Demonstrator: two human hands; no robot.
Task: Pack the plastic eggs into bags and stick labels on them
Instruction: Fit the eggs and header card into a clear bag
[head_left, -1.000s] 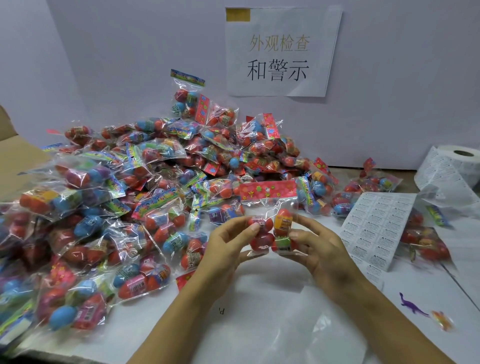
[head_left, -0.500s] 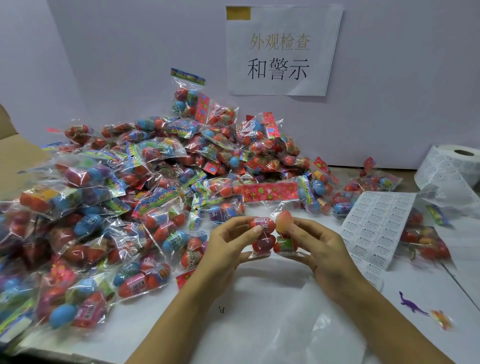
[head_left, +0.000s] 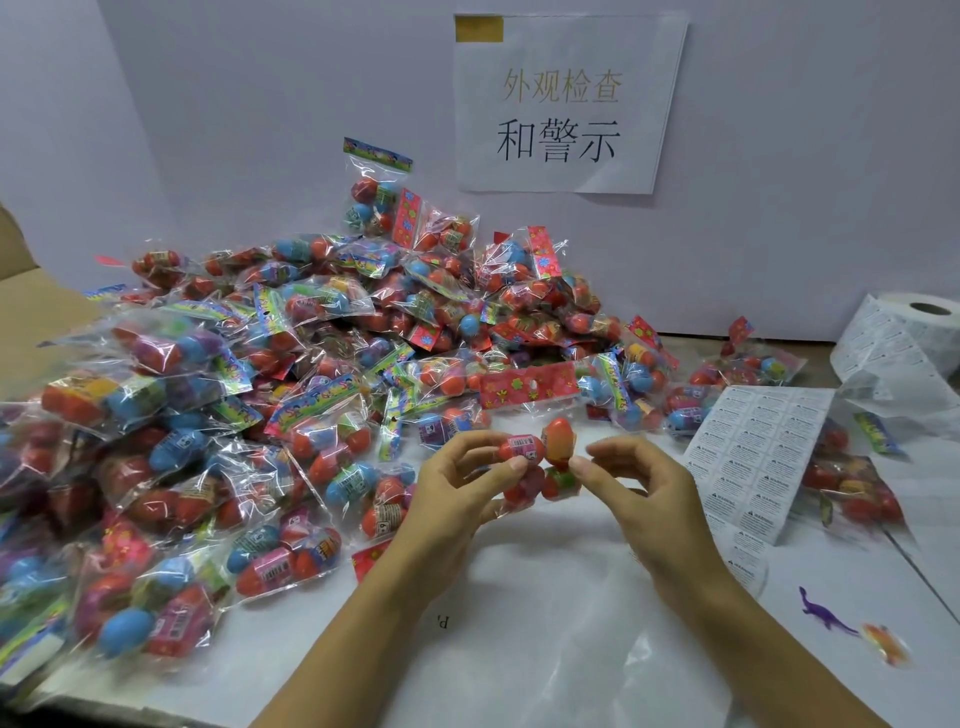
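Note:
My left hand (head_left: 452, 493) grips a clear bag of plastic eggs (head_left: 519, 449) from its left side, thumb on a red egg with a label. The bag's red flowered header (head_left: 527, 389) stands up above the hand. An orange egg (head_left: 558, 441) shows at the bag's upper right. My right hand (head_left: 639, 488) is just right of the bag with fingers loosely bent, and one fingertip touches the bag's side. A sheet of white warning labels (head_left: 753, 447) lies to the right of it.
A big pile of packed egg bags (head_left: 311, 364) covers the table's left and back. A label roll (head_left: 914, 332) stands at the far right, with more bags (head_left: 852, 488) beside the sheet. Two small toy dinosaurs (head_left: 821, 616) lie at the front right. A cardboard box (head_left: 31, 322) sits at the left.
My right hand has let go of the bag's right side and drawn slightly right, uncovering the orange egg. The left hand keeps holding the bag, now a little lower.

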